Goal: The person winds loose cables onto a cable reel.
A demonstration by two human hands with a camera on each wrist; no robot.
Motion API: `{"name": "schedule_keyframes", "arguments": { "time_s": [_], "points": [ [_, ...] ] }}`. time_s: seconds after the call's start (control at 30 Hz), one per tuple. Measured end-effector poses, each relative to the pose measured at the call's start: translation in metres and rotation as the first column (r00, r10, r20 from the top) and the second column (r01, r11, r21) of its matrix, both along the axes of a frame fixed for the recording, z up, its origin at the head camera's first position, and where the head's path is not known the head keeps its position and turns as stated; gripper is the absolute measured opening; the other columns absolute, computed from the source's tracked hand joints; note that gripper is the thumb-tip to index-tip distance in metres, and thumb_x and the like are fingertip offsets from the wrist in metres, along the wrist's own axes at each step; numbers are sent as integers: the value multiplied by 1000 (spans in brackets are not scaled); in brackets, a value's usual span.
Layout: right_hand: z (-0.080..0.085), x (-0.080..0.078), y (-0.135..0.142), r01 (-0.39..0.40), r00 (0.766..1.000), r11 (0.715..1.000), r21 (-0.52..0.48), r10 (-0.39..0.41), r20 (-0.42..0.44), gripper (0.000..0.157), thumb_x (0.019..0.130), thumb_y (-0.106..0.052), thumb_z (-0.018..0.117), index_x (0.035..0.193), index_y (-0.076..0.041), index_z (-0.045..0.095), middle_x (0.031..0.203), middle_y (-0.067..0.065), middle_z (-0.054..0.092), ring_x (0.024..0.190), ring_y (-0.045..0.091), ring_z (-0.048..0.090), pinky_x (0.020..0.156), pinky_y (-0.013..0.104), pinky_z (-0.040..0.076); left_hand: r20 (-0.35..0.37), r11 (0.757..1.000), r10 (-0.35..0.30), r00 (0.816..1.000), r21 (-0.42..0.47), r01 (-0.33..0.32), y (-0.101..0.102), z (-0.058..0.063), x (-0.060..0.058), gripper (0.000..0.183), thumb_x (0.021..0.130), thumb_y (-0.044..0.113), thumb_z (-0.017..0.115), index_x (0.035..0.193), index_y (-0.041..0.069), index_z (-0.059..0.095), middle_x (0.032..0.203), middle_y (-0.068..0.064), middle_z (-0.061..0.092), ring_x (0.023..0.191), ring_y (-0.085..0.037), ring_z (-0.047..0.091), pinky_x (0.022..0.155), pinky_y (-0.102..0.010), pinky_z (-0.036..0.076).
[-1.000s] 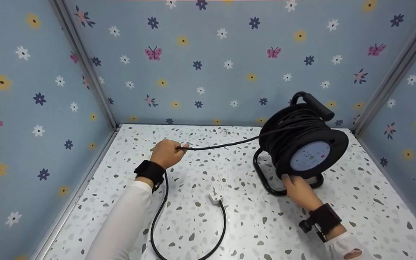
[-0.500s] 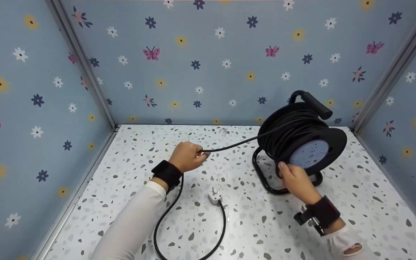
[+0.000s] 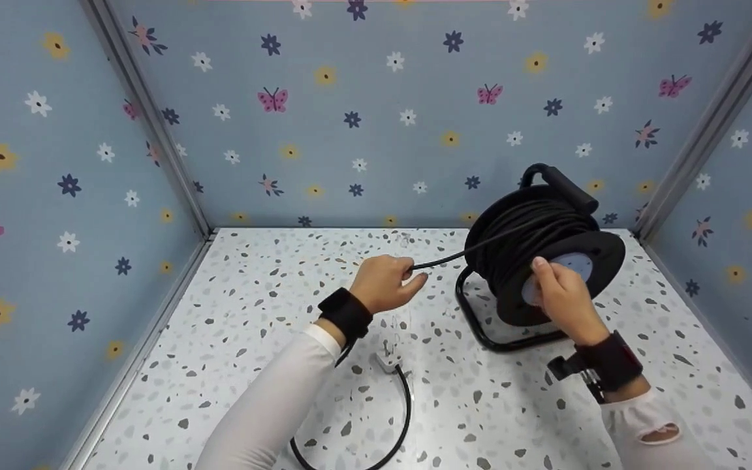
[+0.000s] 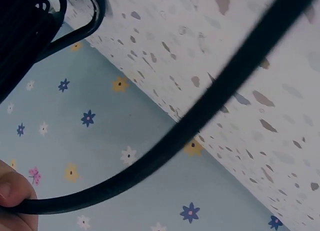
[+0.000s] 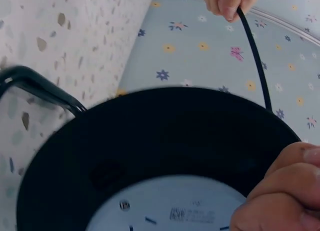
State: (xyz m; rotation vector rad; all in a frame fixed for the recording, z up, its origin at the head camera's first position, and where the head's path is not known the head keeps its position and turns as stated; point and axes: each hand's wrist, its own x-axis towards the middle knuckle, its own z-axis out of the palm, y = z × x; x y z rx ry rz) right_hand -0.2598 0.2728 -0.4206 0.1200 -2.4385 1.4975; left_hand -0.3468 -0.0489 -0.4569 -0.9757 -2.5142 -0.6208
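Observation:
A black cable reel (image 3: 526, 222) with wound cord stands tilted on its tubular frame at the right of the head view. My left hand (image 3: 386, 285) grips the black cable (image 3: 442, 261), which runs taut from its fingers to the reel. Behind that hand the cable sags in a loop, broad across the left wrist view (image 4: 165, 146). My right hand (image 3: 570, 301) has its fingers curled at the reel's front face, over the pale socket disc (image 3: 577, 262). In the right wrist view those curled fingers (image 5: 285, 196) lie at the flange (image 5: 175, 126); the part they grip is hidden.
A white three-pin plug (image 3: 389, 360) lies on the speckled tabletop (image 3: 252, 313), pins up, at the loop's end. Flowered blue panels (image 3: 382, 130) close in the back and both sides. The reel's handle (image 3: 568, 188) rises near the back panel.
My left hand has moved right along with the cable, nearer the reel. My right hand has swung from the reel's bottom edge up over its face, and the disc has turned clockwise.

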Motion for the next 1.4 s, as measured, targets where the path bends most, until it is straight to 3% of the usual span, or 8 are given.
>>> {"name": "schedule_keyframes", "arguments": {
  "time_s": [0.23, 0.57, 0.77, 0.87, 1.0, 1.1, 1.23, 1.4],
  "points": [
    [14, -4, 18, -6, 1000, 993, -115, 6, -5, 55, 119, -36, 43, 76, -2, 47, 54, -6, 40, 44, 7, 38, 46, 23, 34, 22, 999, 38, 999, -38, -37, 32, 6, 4, 38, 105, 29, 66, 74, 19, 46, 63, 10, 37, 56, -11, 35, 54, -27, 26],
    [23, -11, 38, 94, 995, 993, -71, -95, -6, 53, 118, -41, 43, 79, -6, 52, 53, -10, 44, 46, 5, 43, 48, 22, 39, 43, 992, 48, 998, -123, -42, 65, 7, 7, 25, 105, 11, 63, 81, 14, 56, 67, 3, 50, 59, -16, 48, 58, -31, 37],
    [23, -14, 48, 130, 992, 991, -40, -130, -2, 54, 118, -43, 40, 80, -6, 54, 52, -10, 45, 46, 5, 44, 48, 22, 40, 169, 998, -22, 985, -60, 32, 76, 7, 9, 20, 106, 8, 62, 88, 12, 55, 74, 4, 46, 66, -16, 44, 65, -29, 34],
    [22, -16, 53, 147, 989, 989, -4, -147, 4, 55, 118, -43, 38, 81, -7, 55, 54, -11, 48, 47, 5, 45, 48, 23, 40, 307, 994, -109, 945, 31, 105, 72, 7, 7, 6, 105, 5, 64, 105, 7, 58, 81, 2, 50, 72, -16, 46, 71, -29, 36],
    [22, -16, 59, 158, 987, 987, 22, -159, 19, 54, 118, -42, 38, 78, -9, 53, 55, -11, 49, 46, 5, 46, 48, 24, 40, 488, 980, -196, 851, 135, 149, 62, -1, 3, 36, 104, 3, 68, 137, 3, 53, 104, -10, 66, 86, -20, 60, 81, -31, 47],
    [23, -17, 61, 142, 990, 990, 5, -142, 26, 54, 118, -41, 37, 75, -11, 48, 53, -10, 46, 45, 5, 44, 47, 24, 39, 581, 986, -167, 797, 116, 122, 54, -10, 2, 57, 103, 8, 71, 152, 4, 44, 126, -17, 69, 104, -28, 70, 93, -37, 56],
    [23, -17, 62, 119, 993, 993, -4, -119, 19, 54, 119, -39, 36, 73, -11, 44, 53, -9, 44, 44, 5, 43, 46, 24, 38, 634, 993, -65, 771, -34, 111, 42, -24, 6, 60, 102, 24, 76, 152, 3, 50, 131, -18, 72, 115, -32, 72, 101, -42, 58],
    [22, -18, 63, 126, 992, 992, 2, -126, 13, 53, 119, -39, 36, 75, -11, 46, 54, -10, 44, 45, 5, 44, 46, 23, 39, 680, 958, -39, 732, -182, 220, 22, -32, 13, 45, 95, 41, 83, 122, 7, 73, 109, -6, 77, 95, -18, 71, 88, -33, 59]
  ]
}}
